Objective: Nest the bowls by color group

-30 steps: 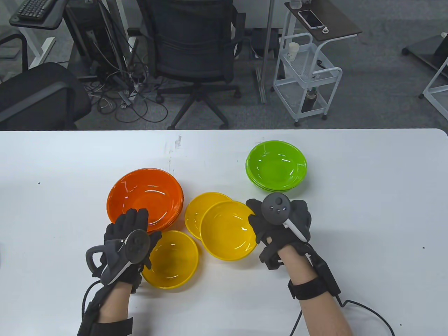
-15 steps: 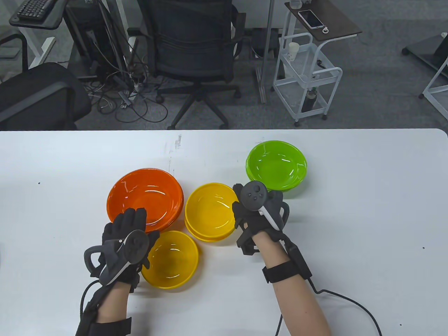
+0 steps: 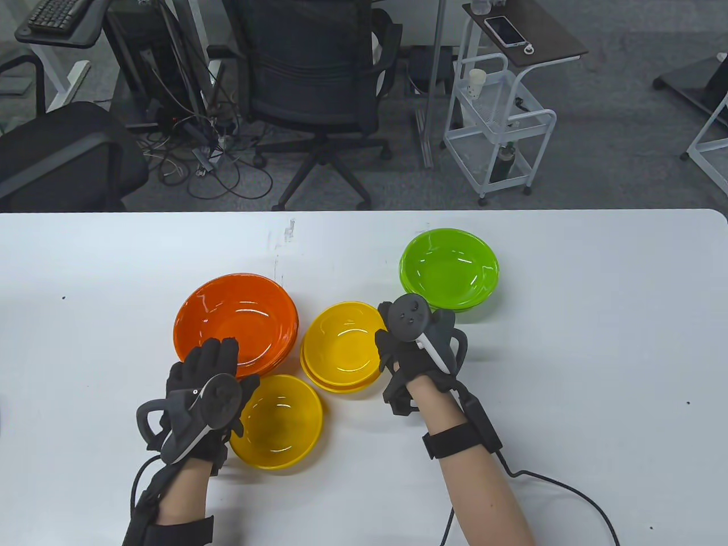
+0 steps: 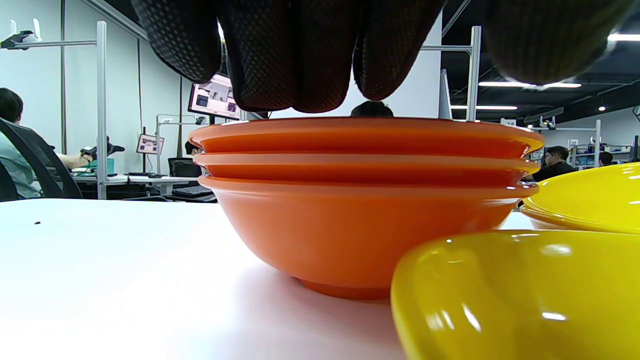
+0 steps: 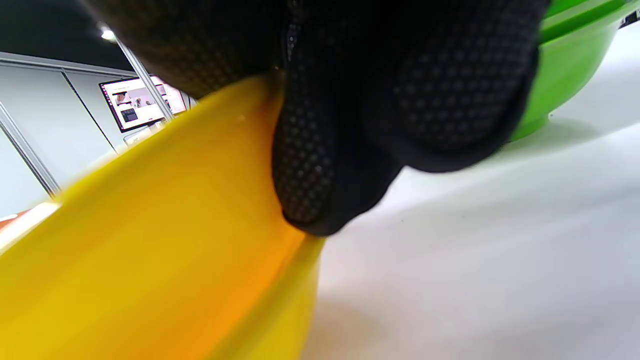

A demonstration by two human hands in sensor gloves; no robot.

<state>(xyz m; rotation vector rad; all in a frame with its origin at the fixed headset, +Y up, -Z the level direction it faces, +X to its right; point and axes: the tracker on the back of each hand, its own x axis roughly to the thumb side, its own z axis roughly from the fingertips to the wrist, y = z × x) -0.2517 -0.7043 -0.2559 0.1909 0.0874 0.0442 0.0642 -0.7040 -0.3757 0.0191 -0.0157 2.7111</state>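
Note:
Two yellow bowls sit nested (image 3: 344, 347) at the table's middle. My right hand (image 3: 418, 341) grips the upper bowl's right rim; in the right wrist view my fingers (image 5: 330, 165) press against the yellow rim (image 5: 150, 210). A single yellow bowl (image 3: 278, 421) stands at the front. My left hand (image 3: 207, 387) rests at its left edge, fingers spread over the near rim of the orange stack (image 3: 236, 321). In the left wrist view the fingertips (image 4: 285, 55) hang just above the three nested orange bowls (image 4: 360, 200). A green stack (image 3: 449, 270) stands at the back right.
The white table (image 3: 597, 352) ends at the far edge by an office chair (image 3: 313, 85) and a white cart (image 3: 500, 125). A cable (image 3: 569, 489) trails from my right wrist over the table's front right.
My right hand carried the yellow bowl left and back and set it into the other yellow bowl, then lowered it slightly. My left hand has hardly moved.

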